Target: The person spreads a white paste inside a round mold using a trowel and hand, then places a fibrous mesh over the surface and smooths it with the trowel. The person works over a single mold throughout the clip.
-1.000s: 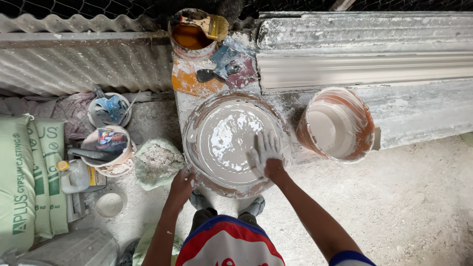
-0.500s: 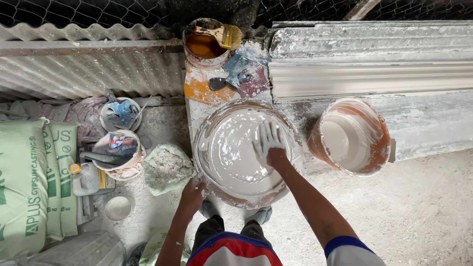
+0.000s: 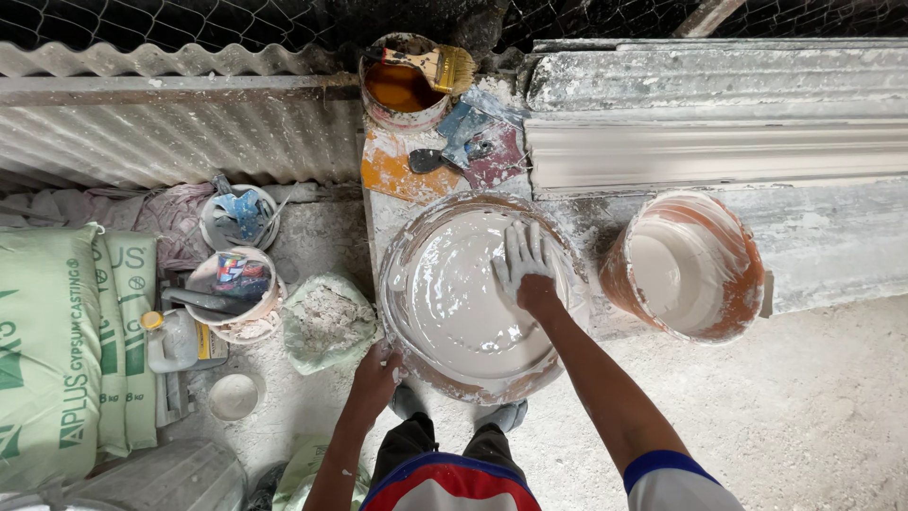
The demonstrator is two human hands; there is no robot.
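Head view, looking straight down: a wide round basin (image 3: 463, 303) filled with white liquid plaster sits on the ground directly in front of the person, its far rim against a paint-stained board (image 3: 407, 166). The right hand (image 3: 525, 265) lies flat in the plaster at the basin's upper right area, fingers spread apart and coated white, palm down on the surface. The left hand (image 3: 378, 374) grips the basin's near left rim, fingers curled over the edge.

Adjacent items:
- An orange bucket (image 3: 686, 265) holding white plaster stands tilted just beside the basin, on the right.
- A tin of amber liquid (image 3: 402, 90) stands on the far end of the board, with a brush (image 3: 435, 64) resting across its rim.
- A long white moulded cornice (image 3: 719, 151) lies at the upper right.
- Two small pots of tools (image 3: 236, 255) stand left of the basin, near a lump of grey material in a bag (image 3: 326, 322).
- Green sacks (image 3: 57, 350) lie at the far left.
- Corrugated sheeting (image 3: 170, 132) runs along the upper left
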